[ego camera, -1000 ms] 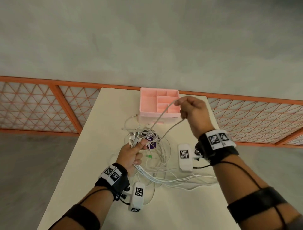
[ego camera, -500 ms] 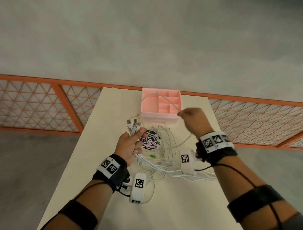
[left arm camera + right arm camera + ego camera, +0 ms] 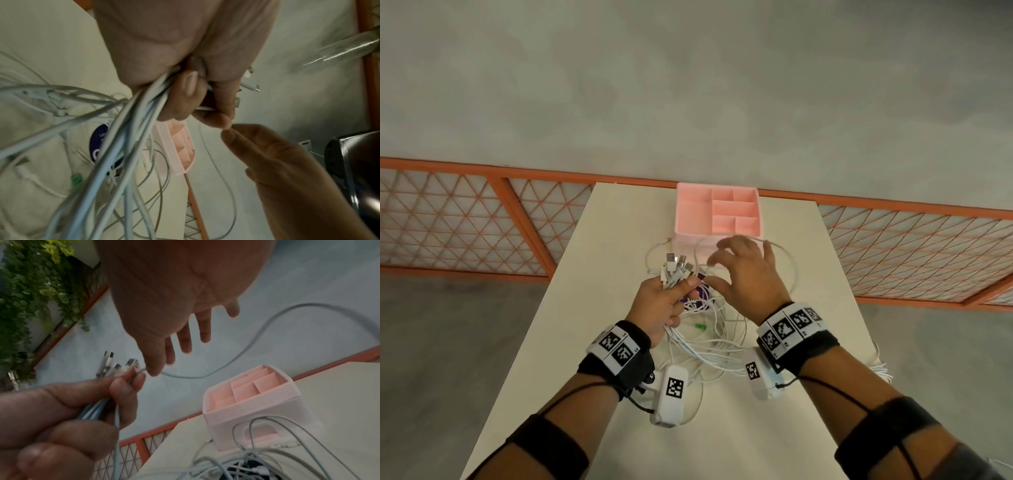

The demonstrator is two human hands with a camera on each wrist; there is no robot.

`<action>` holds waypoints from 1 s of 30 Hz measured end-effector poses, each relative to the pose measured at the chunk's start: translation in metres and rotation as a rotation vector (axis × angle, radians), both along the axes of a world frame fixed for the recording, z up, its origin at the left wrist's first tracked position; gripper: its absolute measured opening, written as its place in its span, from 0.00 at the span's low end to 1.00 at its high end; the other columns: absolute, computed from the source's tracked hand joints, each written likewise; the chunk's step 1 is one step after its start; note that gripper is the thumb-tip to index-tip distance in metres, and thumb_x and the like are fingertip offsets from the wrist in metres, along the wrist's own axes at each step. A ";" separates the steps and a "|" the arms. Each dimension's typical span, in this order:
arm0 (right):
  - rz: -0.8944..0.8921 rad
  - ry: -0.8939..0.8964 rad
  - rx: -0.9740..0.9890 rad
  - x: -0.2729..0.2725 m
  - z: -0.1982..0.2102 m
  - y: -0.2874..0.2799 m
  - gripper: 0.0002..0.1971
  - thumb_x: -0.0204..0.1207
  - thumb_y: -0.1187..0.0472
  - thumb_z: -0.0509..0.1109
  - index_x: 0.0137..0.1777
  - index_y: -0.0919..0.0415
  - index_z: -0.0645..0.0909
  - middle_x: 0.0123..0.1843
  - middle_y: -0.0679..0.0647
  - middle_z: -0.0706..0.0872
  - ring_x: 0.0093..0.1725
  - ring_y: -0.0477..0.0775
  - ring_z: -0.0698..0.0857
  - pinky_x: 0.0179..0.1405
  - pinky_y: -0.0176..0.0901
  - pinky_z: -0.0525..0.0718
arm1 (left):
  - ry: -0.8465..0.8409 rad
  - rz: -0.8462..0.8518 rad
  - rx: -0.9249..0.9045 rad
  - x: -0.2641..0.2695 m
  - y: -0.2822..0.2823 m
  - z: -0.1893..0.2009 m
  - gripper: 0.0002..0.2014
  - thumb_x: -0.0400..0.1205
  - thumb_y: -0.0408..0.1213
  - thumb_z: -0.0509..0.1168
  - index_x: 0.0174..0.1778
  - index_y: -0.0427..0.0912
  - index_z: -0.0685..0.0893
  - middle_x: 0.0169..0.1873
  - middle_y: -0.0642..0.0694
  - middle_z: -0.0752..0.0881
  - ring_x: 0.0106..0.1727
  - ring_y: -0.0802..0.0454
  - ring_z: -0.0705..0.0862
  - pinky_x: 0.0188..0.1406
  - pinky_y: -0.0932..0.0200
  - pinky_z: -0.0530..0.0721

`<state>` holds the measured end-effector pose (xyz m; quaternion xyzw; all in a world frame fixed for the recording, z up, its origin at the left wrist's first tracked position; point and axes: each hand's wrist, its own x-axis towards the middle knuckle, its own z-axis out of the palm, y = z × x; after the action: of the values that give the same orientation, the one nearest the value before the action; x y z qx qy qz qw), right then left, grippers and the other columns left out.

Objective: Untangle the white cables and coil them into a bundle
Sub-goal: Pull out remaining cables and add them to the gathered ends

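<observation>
Overhead, the left hand [image 3: 659, 301] grips a bunch of white cables [image 3: 709, 346] at centre frame, plugs [image 3: 676, 269] fanning toward the pink organizer [image 3: 717, 212] above; slack piles on the table [image 3: 619, 240], half hiding a purple disc [image 3: 700, 298]. The right hand [image 3: 744, 274] is spread wide, holding nothing.

Left wrist view: strands [image 3: 127, 129] stream to the lower left, blurred.

Right wrist view: a loose cable [image 3: 257, 340] arcs to the right edge, cut off there.
</observation>
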<state>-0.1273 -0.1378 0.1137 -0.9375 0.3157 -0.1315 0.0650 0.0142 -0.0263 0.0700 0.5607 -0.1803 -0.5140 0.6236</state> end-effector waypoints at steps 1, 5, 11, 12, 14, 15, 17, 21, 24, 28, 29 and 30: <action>0.025 -0.049 0.009 0.000 0.001 -0.001 0.21 0.76 0.45 0.72 0.68 0.45 0.77 0.73 0.46 0.74 0.77 0.55 0.69 0.77 0.73 0.61 | -0.003 -0.009 0.014 0.001 0.001 -0.002 0.08 0.80 0.39 0.73 0.47 0.38 0.86 0.31 0.46 0.85 0.19 0.58 0.62 0.17 0.66 0.58; 0.239 -0.023 0.141 0.008 0.001 -0.004 0.21 0.78 0.58 0.70 0.72 0.50 0.78 0.73 0.49 0.80 0.73 0.57 0.75 0.72 0.56 0.73 | -0.006 -0.030 0.026 -0.005 0.001 -0.005 0.08 0.81 0.38 0.73 0.48 0.37 0.86 0.30 0.46 0.85 0.18 0.58 0.62 0.16 0.67 0.58; 0.197 0.038 0.469 0.001 0.004 -0.004 0.06 0.81 0.55 0.70 0.47 0.56 0.85 0.44 0.51 0.88 0.45 0.52 0.85 0.51 0.49 0.83 | 0.040 0.002 0.006 -0.005 0.005 -0.010 0.05 0.82 0.38 0.71 0.44 0.40 0.89 0.31 0.46 0.87 0.19 0.59 0.62 0.16 0.67 0.59; 0.176 -0.030 0.514 0.000 0.006 -0.004 0.07 0.82 0.56 0.69 0.45 0.57 0.84 0.41 0.51 0.88 0.42 0.52 0.84 0.49 0.48 0.83 | 0.055 0.004 0.005 -0.004 0.005 -0.010 0.06 0.82 0.38 0.71 0.46 0.40 0.89 0.32 0.47 0.87 0.19 0.59 0.62 0.16 0.67 0.59; 0.060 -0.224 0.567 -0.002 0.016 -0.013 0.07 0.82 0.58 0.68 0.45 0.57 0.84 0.38 0.54 0.87 0.39 0.54 0.84 0.45 0.45 0.82 | 0.094 0.018 0.003 -0.002 0.005 -0.012 0.07 0.82 0.39 0.71 0.49 0.39 0.89 0.34 0.48 0.87 0.20 0.59 0.61 0.16 0.66 0.59; -0.010 -0.339 0.576 -0.003 0.024 -0.019 0.06 0.82 0.59 0.68 0.44 0.57 0.84 0.37 0.55 0.87 0.37 0.55 0.83 0.44 0.45 0.81 | 0.108 0.025 0.000 0.000 0.005 -0.013 0.07 0.82 0.39 0.71 0.49 0.39 0.89 0.35 0.49 0.87 0.20 0.59 0.61 0.16 0.66 0.59; -0.088 -0.533 0.560 -0.004 0.043 -0.034 0.06 0.80 0.60 0.71 0.42 0.55 0.84 0.34 0.53 0.85 0.34 0.52 0.80 0.42 0.45 0.80 | 0.117 0.024 -0.017 0.003 0.006 -0.013 0.08 0.80 0.41 0.72 0.48 0.39 0.88 0.36 0.49 0.87 0.20 0.59 0.61 0.16 0.67 0.59; -0.079 -0.582 0.471 -0.003 0.076 -0.046 0.05 0.79 0.60 0.72 0.42 0.60 0.85 0.32 0.53 0.82 0.32 0.49 0.77 0.37 0.44 0.76 | 0.090 -0.009 -0.058 0.003 0.001 -0.004 0.08 0.80 0.42 0.72 0.46 0.41 0.90 0.39 0.49 0.88 0.20 0.59 0.60 0.16 0.67 0.58; -0.099 -0.701 0.479 -0.006 0.090 -0.054 0.06 0.77 0.59 0.72 0.40 0.58 0.85 0.30 0.52 0.80 0.30 0.49 0.75 0.37 0.45 0.76 | 0.090 0.004 -0.055 0.004 -0.001 0.000 0.07 0.81 0.41 0.72 0.48 0.40 0.89 0.42 0.47 0.88 0.20 0.59 0.60 0.16 0.67 0.58; -0.209 -0.593 0.431 -0.018 0.074 -0.062 0.07 0.78 0.58 0.72 0.39 0.59 0.85 0.29 0.51 0.81 0.29 0.49 0.75 0.35 0.42 0.74 | 0.151 0.048 -0.033 0.003 0.001 -0.004 0.06 0.82 0.39 0.71 0.48 0.40 0.87 0.38 0.48 0.88 0.19 0.59 0.60 0.15 0.67 0.59; -0.250 -0.545 0.420 -0.023 0.066 -0.064 0.07 0.78 0.58 0.71 0.39 0.58 0.85 0.29 0.50 0.81 0.29 0.49 0.76 0.35 0.41 0.74 | 0.173 0.066 -0.031 0.004 0.002 -0.006 0.05 0.82 0.39 0.71 0.47 0.41 0.87 0.37 0.49 0.87 0.19 0.59 0.60 0.15 0.67 0.59; -0.288 -0.485 0.424 -0.028 0.057 -0.065 0.08 0.78 0.58 0.71 0.39 0.58 0.85 0.29 0.49 0.82 0.30 0.50 0.78 0.35 0.41 0.74 | 0.198 0.085 -0.030 0.005 0.004 -0.009 0.05 0.82 0.39 0.71 0.46 0.41 0.87 0.36 0.49 0.86 0.20 0.59 0.60 0.15 0.67 0.59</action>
<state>-0.1555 -0.2027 0.1709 -0.7904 0.4403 -0.2896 0.3123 0.0193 -0.0224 0.0615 0.5048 -0.1014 -0.5371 0.6682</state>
